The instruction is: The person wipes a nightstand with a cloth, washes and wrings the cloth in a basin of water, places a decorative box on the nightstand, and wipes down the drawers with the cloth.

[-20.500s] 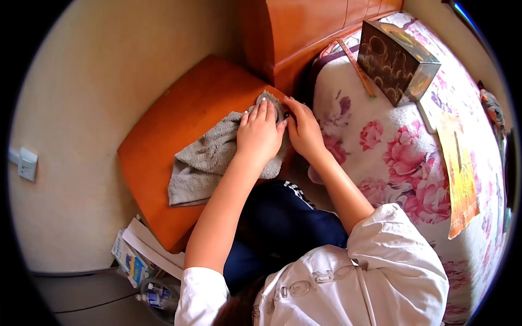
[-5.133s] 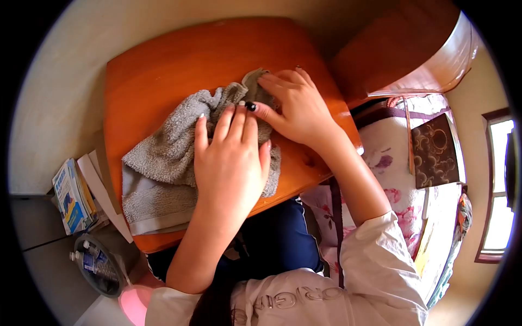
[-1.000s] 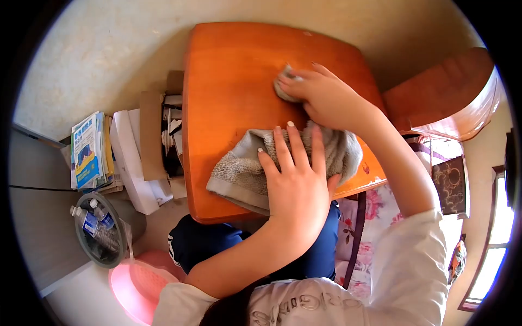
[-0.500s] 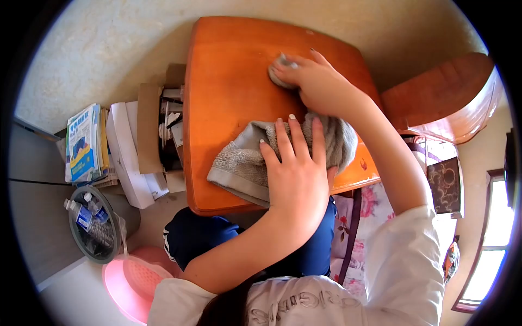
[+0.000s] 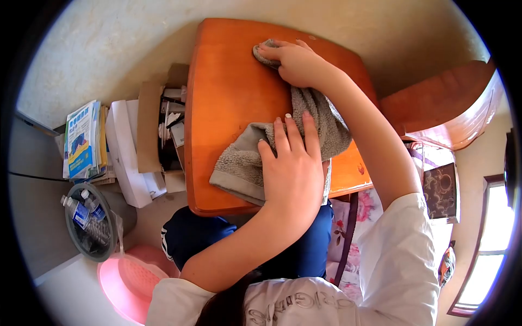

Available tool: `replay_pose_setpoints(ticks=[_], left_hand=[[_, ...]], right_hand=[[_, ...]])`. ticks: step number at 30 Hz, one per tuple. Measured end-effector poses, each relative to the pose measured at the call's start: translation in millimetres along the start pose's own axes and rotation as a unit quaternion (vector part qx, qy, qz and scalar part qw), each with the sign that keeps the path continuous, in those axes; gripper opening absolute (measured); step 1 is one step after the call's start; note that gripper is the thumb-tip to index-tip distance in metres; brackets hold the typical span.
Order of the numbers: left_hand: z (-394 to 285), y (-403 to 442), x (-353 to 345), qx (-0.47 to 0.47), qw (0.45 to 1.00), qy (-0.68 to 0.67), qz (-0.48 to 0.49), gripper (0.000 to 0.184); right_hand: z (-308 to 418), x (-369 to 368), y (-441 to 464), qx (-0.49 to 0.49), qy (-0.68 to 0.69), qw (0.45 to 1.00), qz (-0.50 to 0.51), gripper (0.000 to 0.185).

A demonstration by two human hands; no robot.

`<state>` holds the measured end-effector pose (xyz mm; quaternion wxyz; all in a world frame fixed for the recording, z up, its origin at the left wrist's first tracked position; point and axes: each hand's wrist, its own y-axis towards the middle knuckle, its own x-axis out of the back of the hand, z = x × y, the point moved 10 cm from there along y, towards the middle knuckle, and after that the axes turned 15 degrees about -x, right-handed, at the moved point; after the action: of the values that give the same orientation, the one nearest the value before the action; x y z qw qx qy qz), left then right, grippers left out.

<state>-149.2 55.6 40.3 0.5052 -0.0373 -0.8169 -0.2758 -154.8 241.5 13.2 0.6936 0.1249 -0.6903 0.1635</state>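
Note:
A grey terry towel lies across the orange-brown wooden tabletop. Pressed flat on its lower part, with fingers spread, is my left hand. My right hand is closed on a bunched end of the same towel near the far side of the top. Between the hands the towel runs upward in folds, partly hidden by the right wrist and forearm.
Left of the table stand a cardboard box, a white box and several booklets. A grey bin with plastic bottles and a pink basin are lower left. A curved wooden piece and floral fabric are on the right.
My right hand has slid farther up and a little left over the tabletop, drawing the towel's end along and stretching the part between the hands. My left hand stays nearly in place.

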Motion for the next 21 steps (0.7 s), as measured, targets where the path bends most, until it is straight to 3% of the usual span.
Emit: replay_pose_setpoints(ticks=[3, 6, 7, 10, 13, 17, 19, 21], left_hand=[[-2, -5, -5, -0.007, 1.000, -0.009, 0.015, 0.071], [-4, -10, -5, -0.027, 0.999, 0.003, 0.024, 0.072], [-3, -10, -8, -0.021, 0.999, 0.009, 0.032, 0.062], [-3, -9, -8, -0.020, 0.999, 0.007, 0.044, 0.067], [3, -4, -8, -0.009, 0.999, -0.024, 0.035, 0.077], [1, -4, -7, -0.018, 0.999, -0.016, 0.049, 0.077], [-3, -7, -10, -0.032, 0.999, -0.010, 0.043, 0.076], [-6, -11, -15, -0.047, 0.997, -0.009, 0.066, 0.075]], right_hand=[[0, 2, -36, 0.039, -0.092, 0.995, -0.024, 0.058], [-6, 7, -69, 0.050, -0.071, 0.996, 0.001, 0.058], [-4, 11, -68, 0.058, -0.085, 0.995, -0.003, 0.056], [-6, 13, -37, -0.046, -0.045, 0.998, 0.016, 0.063], [-1, 9, 7, -0.016, 0.062, 0.997, 0.048, 0.063], [3, 5, -10, 0.053, 0.012, 0.998, 0.044, 0.063], [4, 4, -45, 0.021, 0.027, 0.997, 0.065, 0.064], [25, 2, -92, 0.145, -0.040, 0.986, 0.069, 0.062]])
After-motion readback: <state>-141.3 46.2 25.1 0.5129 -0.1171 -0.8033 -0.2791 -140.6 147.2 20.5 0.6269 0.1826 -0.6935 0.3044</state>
